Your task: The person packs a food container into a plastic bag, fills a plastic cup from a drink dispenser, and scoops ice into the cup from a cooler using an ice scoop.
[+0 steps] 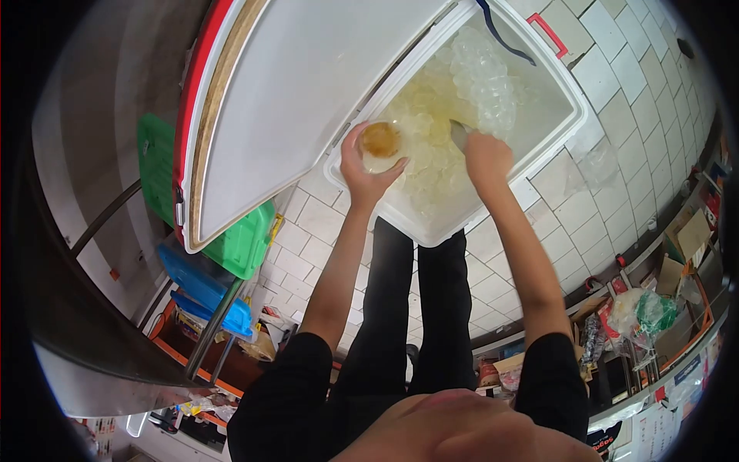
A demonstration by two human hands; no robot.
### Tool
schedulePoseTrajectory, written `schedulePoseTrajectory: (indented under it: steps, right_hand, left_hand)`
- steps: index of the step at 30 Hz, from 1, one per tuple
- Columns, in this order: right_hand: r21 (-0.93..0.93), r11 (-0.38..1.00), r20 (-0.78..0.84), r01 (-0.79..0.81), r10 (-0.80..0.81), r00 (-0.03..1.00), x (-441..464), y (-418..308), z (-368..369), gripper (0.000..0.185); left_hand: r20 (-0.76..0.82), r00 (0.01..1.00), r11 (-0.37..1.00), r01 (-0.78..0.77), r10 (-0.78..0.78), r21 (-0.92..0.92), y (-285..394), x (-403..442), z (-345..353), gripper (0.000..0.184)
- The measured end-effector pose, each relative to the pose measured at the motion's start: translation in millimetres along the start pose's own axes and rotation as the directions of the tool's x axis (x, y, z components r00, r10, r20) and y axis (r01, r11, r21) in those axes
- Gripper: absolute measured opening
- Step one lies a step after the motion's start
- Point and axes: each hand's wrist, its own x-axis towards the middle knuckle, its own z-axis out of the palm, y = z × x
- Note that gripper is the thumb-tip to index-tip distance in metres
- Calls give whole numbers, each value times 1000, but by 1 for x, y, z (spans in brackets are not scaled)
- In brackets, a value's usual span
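Note:
An open white cooler [550, 135] holds a heap of ice [431, 154], yellowish in the middle, and a clear bag of ice [485, 81] at its far side. My left hand [362, 173] is wrapped round a cup [381, 140] with amber-brown contents, held over the cooler's left side. My right hand [489, 162] grips a metal scoop [459, 135], its blade pointing into the ice. My fingers hide the scoop's handle.
The cooler's lid [277, 85] stands raised on the left. A red handle [548, 35] sticks out at the far right corner. Green crates [242, 239] and a blue bin [204, 285] are at the left. Shelves with bags and boxes [647, 316] line the right, beyond white floor tiles [616, 185].

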Motion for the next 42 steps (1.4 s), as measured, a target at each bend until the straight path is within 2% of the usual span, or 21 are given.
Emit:
schedulePoseTrajectory:
  steps: [1,3,6,7,9,12,18,24,27,30,33,36,39,42]
  right_hand:
    - [-42,997,7,66,-66,998,16,-11,19,12]
    - [-78,981,-146,179,-189,971,47,-29,64,16]
    - [131,989,-44,69,-64,997,95,-27,99,18]
    - [136,990,-46,45,-39,998,98,-28,103,19]
    - [142,990,-30,4,0,1000,95,-29,114,22]
    - [138,983,-24,119,-117,993,101,-9,114,27]
    - [132,981,-77,145,-136,988,86,-6,107,31]
    - [383,922,139,-55,1,990,84,-41,91,33]
    - [398,897,250,-193,97,964,79,-62,68,36]
    - [244,947,281,-209,137,950,79,-60,48,36]
    - [186,950,239,-252,205,949,88,-45,59,35]
    - [267,951,137,-153,120,983,103,-41,106,34]
    - [309,950,167,-46,-7,986,106,-21,112,36]
    - [238,971,156,21,-59,986,102,-15,105,37]
  left_hand:
    - [0,1000,1000,9,-9,23,3,-6,-10,85]
    - [20,1000,998,16,-18,66,7,-19,-27,89]
    - [11,999,997,42,-43,69,13,-40,-43,89]
    - [-2,999,998,53,-53,15,19,-43,-44,91]
    - [19,997,997,69,-70,24,28,-48,-48,92]
    - [31,996,996,87,-87,4,30,-59,-53,91]
    - [-7,993,992,120,-120,48,33,-77,-56,93]
    - [10,990,989,141,-142,49,36,-85,-52,92]
    - [20,988,984,152,-155,93,38,-86,-51,92]
    - [-5,988,985,156,-156,70,42,-86,-52,93]
    - [7,991,986,130,-131,105,48,-81,-55,94]
    - [17,990,988,140,-141,62,39,-83,-53,92]
    - [30,990,988,136,-138,76,32,-85,-48,92]
    - [27,988,985,150,-153,85,30,-89,-42,92]
